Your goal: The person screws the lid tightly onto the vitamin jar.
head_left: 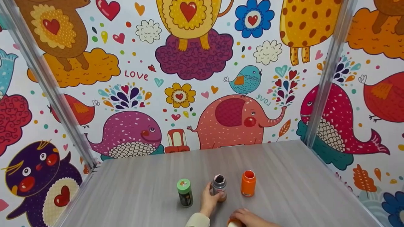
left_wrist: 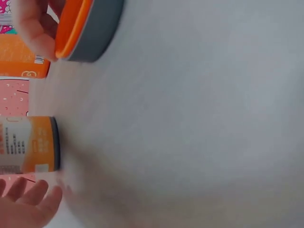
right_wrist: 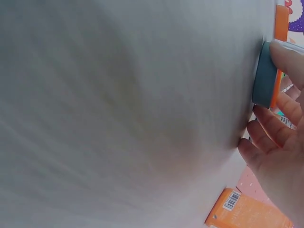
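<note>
My left hand grips an upright bottle, dark grey above and orange low down, its mouth open and dark with a ragged pale rim. The thumb lies across its front. In the left wrist view the left fingertips show beside the same bottle's base. Close to the table's near side, my right hand holds a squat, round, orange-and-grey lid, thumb on one side and fingers beneath. Its grey edge is right at the tabletop in the right wrist view. The head view cuts off its lower part.
An orange bottle with an open mouth stands to the right of the gripped one. On the left stands a dark bottle with a green cap. The grey table meets a cartoon-patterned wall, with metal posts at its corners.
</note>
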`<state>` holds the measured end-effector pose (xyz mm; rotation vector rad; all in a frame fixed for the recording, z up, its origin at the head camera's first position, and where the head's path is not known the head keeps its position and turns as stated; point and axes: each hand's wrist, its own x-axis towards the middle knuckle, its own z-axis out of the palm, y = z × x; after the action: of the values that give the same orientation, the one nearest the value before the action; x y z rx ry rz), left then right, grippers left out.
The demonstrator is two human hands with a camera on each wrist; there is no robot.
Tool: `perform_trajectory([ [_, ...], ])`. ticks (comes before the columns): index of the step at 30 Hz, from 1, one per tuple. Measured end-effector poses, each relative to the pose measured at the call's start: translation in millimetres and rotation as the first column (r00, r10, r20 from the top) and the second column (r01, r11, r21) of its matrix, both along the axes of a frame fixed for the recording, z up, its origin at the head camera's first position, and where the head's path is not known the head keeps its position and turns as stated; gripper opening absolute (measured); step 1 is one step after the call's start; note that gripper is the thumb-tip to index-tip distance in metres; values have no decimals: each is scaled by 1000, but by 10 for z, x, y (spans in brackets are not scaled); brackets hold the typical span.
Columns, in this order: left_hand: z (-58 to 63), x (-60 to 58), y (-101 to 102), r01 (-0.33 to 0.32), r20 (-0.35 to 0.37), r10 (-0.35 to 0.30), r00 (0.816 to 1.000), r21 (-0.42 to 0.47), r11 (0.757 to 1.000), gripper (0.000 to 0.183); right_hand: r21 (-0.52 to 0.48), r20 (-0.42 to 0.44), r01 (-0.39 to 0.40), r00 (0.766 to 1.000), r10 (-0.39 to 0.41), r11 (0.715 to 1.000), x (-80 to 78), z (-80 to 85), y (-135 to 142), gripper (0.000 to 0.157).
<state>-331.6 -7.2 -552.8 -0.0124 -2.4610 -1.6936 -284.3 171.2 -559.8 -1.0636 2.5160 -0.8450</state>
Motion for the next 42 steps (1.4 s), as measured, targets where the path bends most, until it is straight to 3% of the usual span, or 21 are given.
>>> perform_trajectory([
  [20, -31, -16, 82, -52, 20, 54, 998, -81, 995, 62, -11, 26, 26, 999, -25, 1000, -16, -46, -6, 38],
  [27, 5, -4, 80, -44, 91, 52, 995, -87, 995, 63, 25, -120, -9, 993, 12, 1000, -29, -92, 1, 40],
  [33, -1, 18, 20, -28, 101, 42, 994, -135, 990, 66, 12, -80, -14, 997, 15, 1000, -33, -97, -3, 41],
  [42, -27, 35, -151, 84, 90, -67, 994, -204, 975, 68, -13, 34, 44, 998, -44, 999, -11, -81, 14, 40],
])
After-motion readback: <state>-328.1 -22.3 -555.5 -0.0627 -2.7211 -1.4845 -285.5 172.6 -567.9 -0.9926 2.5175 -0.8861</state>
